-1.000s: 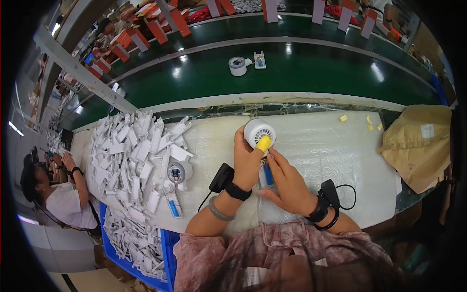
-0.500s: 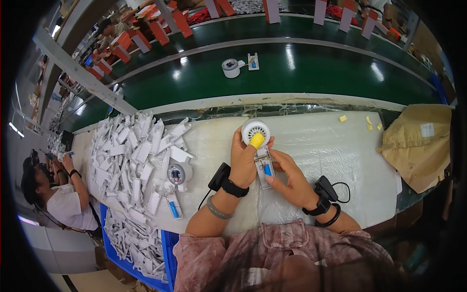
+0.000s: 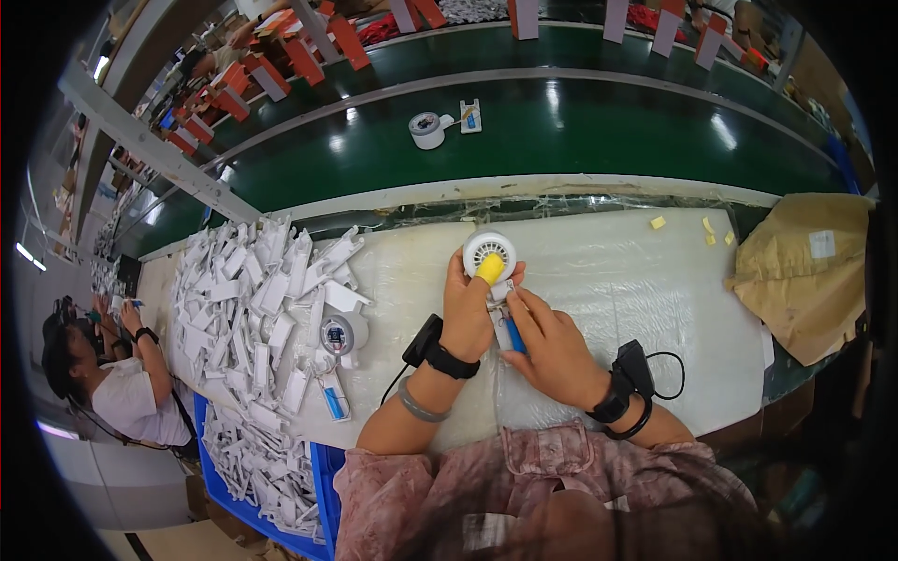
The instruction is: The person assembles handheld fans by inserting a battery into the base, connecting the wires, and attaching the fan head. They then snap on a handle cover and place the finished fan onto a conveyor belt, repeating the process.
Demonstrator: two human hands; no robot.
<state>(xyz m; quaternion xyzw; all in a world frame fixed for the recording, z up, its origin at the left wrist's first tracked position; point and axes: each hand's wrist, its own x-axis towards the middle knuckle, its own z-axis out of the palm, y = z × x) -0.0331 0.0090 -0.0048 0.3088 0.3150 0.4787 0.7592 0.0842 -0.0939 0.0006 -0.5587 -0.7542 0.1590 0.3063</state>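
Small white handheld fan [image 3: 489, 254] — round grilled head with a yellow piece at its front, held above the middle of the tabletop [image 3: 636, 280], towards its far edge. Left hand [image 3: 468, 313]: fingers wrapped tight around the fan just below the head, thumb side near the yellow piece; black wrist device and a grey band on the forearm. Right hand [image 3: 552, 346]: fingers pinched together on the fan's lower handle, where a blue part [image 3: 514, 335] shows between them; black wrist device with a looping cable.

Heap of white plastic parts [image 3: 253, 299] — spread over the left end of the tabletop, well apart from the hands. At the heap's near edge, a second fan head [image 3: 337, 334] lying flat, with a blue-tipped handle piece [image 3: 334, 402] just below it.

Blue bin [image 3: 318, 477] of more white parts — below the tabletop's near left corner.

Brown paper bag [image 3: 809, 271] — right end of the tabletop.

Green conveyor belt [image 3: 608, 131] — beyond the far edge, carrying a white fan unit [image 3: 427, 129].

Another person [image 3: 112, 374] — seated at far left.
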